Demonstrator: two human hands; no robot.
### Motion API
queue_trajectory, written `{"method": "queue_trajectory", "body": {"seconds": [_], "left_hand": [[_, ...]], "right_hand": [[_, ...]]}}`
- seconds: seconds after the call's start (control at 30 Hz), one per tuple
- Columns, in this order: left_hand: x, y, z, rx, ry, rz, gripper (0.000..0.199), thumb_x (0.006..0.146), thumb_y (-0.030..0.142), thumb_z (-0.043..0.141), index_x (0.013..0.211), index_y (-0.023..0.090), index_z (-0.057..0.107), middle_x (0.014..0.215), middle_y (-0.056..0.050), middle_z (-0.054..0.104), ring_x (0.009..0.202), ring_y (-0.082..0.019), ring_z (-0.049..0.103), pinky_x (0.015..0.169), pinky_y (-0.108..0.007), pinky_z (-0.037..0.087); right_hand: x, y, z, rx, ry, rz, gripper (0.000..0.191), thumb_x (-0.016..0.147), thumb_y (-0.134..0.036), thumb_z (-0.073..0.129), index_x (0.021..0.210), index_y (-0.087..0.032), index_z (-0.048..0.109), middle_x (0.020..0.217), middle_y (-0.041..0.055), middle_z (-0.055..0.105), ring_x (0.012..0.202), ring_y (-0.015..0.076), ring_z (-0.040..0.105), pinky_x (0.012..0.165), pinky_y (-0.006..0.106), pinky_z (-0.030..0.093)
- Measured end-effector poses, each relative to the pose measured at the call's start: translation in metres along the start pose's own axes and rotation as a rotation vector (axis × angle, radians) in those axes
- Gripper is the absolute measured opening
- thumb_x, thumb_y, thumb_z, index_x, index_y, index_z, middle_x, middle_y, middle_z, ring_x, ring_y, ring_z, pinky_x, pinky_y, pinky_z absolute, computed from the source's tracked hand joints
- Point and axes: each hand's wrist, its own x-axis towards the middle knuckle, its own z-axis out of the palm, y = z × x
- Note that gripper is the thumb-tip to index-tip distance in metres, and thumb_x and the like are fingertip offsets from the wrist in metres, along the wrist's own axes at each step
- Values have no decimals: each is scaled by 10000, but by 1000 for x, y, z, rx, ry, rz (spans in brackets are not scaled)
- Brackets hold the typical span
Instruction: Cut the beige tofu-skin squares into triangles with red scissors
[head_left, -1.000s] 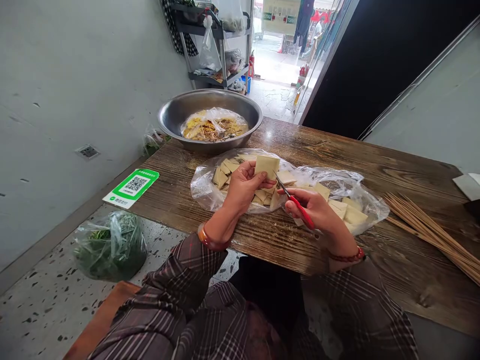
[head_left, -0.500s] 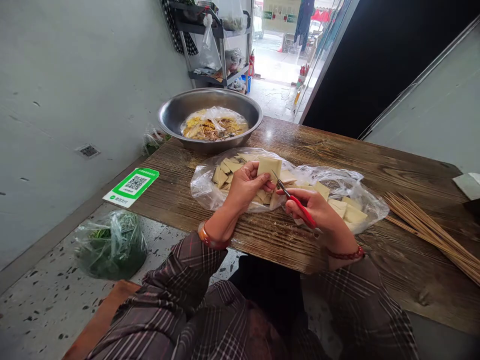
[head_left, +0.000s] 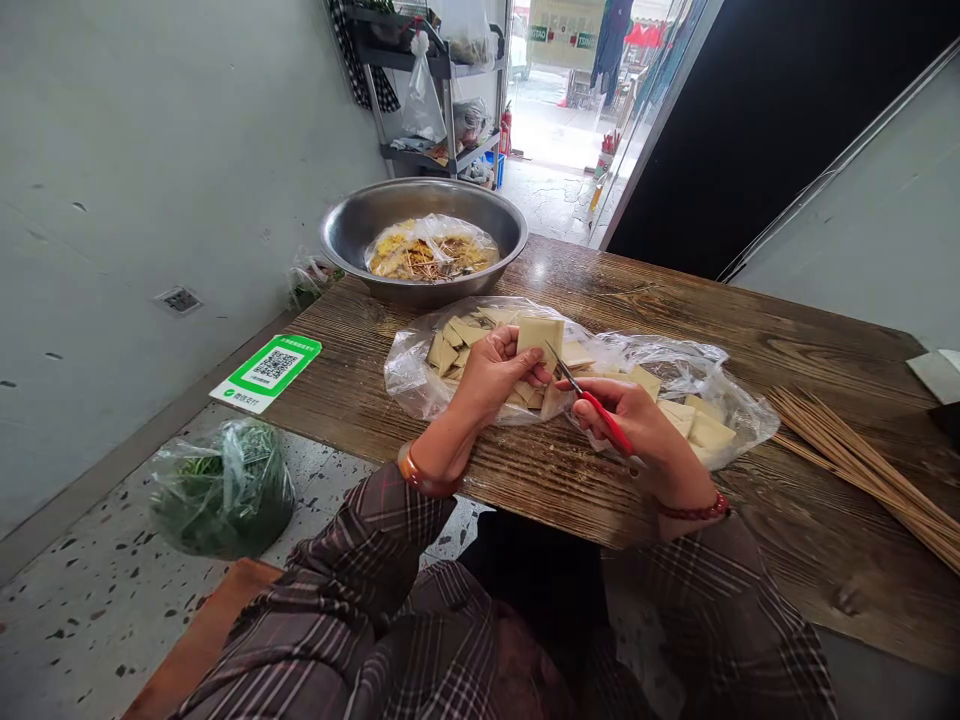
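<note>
Pale yellow and flat, a square sheet of food (head_left: 539, 338) is pinched between the thumb and fingers of the left hand (head_left: 499, 368), rising above the fingertips over a clear plastic bag (head_left: 415, 385) of similar cut pieces. The right hand (head_left: 626, 415) grips red-handled metal scissors (head_left: 604, 418), their blades angled toward the sheet's right edge. A second clear plastic bag (head_left: 739, 408) holds more squares just beyond the right hand. Both bags lie on a brown wooden counter (head_left: 600, 500), between a wide steel basin (head_left: 424, 290) and thin wooden sticks (head_left: 862, 465).
</note>
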Motion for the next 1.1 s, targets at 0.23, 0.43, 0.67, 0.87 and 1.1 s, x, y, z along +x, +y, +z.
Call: {"method": "queue_trajectory", "body": {"seconds": [0.23, 0.43, 0.67, 0.87, 1.1], "left_hand": [[0, 1, -3, -1, -40, -15, 437, 674, 432, 861, 849, 128, 599, 652, -8, 673, 519, -117, 647, 479, -199, 494], [0, 3, -3, -13, -79, -36, 444, 669, 438, 866, 832, 122, 600, 653, -8, 672, 506, -112, 641, 460, -193, 485], [0, 2, -3, -6, -101, -58, 434, 671, 440, 861, 817, 124, 600, 655, -9, 673, 489, -105, 628, 447, -197, 489], [-3, 1, -1, 22, -180, -121, 376, 711, 401, 840, 830, 130, 609, 664, -16, 683, 461, -90, 611, 448, -196, 500], [-3, 2, -2, 1, -193, -133, 366, 724, 394, 830, 837, 127, 607, 672, -15, 683, 457, -91, 613, 446, -199, 503]], "right_hand": [[1, -1, -2, -97, 27, -47, 597, 782, -564, 721, 1152, -97, 747, 597, -38, 452, 532, 93, 327, 476, 247, 247], [1, -2, -6, -128, 18, -32, 595, 765, -513, 744, 1189, -96, 748, 599, -40, 449, 544, 94, 320, 477, 241, 250], [0, -1, -5, -165, 34, -59, 578, 781, -553, 724, 1154, -114, 762, 603, -32, 470, 551, 100, 341, 490, 244, 272], [3, 5, -5, -187, 23, -97, 608, 809, -569, 700, 1189, -97, 746, 620, -19, 487, 563, 114, 378, 509, 257, 310], [3, 3, -4, -210, 54, -111, 560, 811, -518, 704, 1180, -100, 758, 647, -5, 533, 576, 114, 375, 513, 254, 297]]}}
